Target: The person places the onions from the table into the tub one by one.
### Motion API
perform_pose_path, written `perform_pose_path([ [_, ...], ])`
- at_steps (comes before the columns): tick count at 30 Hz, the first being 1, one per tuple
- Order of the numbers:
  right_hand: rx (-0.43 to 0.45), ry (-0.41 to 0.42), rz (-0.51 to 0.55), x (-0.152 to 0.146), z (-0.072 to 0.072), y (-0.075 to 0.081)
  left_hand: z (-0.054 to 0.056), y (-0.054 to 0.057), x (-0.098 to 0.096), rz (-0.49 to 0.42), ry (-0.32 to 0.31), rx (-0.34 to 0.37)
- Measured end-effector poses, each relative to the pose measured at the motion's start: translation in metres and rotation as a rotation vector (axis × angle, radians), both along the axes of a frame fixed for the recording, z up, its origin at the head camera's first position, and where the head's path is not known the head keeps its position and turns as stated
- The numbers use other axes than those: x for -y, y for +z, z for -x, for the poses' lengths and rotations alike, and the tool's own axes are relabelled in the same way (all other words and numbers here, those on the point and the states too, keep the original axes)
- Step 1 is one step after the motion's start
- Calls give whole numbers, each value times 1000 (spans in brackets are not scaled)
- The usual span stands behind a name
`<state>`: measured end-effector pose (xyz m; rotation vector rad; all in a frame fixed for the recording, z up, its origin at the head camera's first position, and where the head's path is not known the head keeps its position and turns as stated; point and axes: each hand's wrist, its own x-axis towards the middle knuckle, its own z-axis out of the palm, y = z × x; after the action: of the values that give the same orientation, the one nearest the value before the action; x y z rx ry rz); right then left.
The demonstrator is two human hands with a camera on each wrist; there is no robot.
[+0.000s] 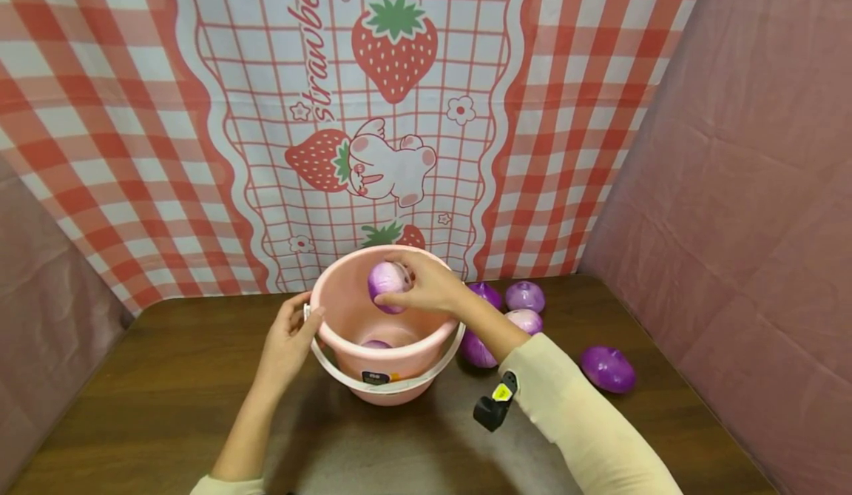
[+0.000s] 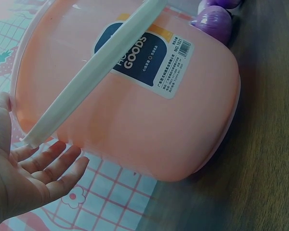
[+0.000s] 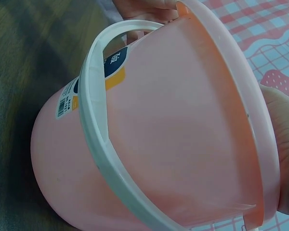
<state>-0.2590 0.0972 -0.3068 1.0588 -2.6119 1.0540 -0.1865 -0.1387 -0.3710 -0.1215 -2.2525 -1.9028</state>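
Observation:
A pink bucket stands on the table with its white handle hanging down in front. My left hand grips the left side of its rim, thumb on top and the other fingers outside below it; the left wrist view shows these fingers near the handle's end. Within the bucket's mouth, a purple-and-white onion is held by my right hand. Another purple onion lies at the bottom, partly hidden by the front rim. In the right wrist view the bucket wall hides the held onion.
Right of the bucket several purple onions sit in a cluster, partly behind my right forearm. One more onion lies apart, farther right on the brown wooden table. A strawberry-patterned cloth hangs behind the table.

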Motion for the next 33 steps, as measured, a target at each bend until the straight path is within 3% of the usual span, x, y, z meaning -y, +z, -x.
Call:
perform_pose_path([
  [6,38,-42,-46,-2,-3,1,-1,1,0,-1,1,5],
  [14,23,-85,-70,-3,-5,4,-1,1,-1,-4,0,2],
  [20,62,-150,-111,-7,-8,9,-1,1,-1,-4,-1,3],
  [33,58,-227,-122,-25,-15,22,-1,0,0,-4,-7,1],
])
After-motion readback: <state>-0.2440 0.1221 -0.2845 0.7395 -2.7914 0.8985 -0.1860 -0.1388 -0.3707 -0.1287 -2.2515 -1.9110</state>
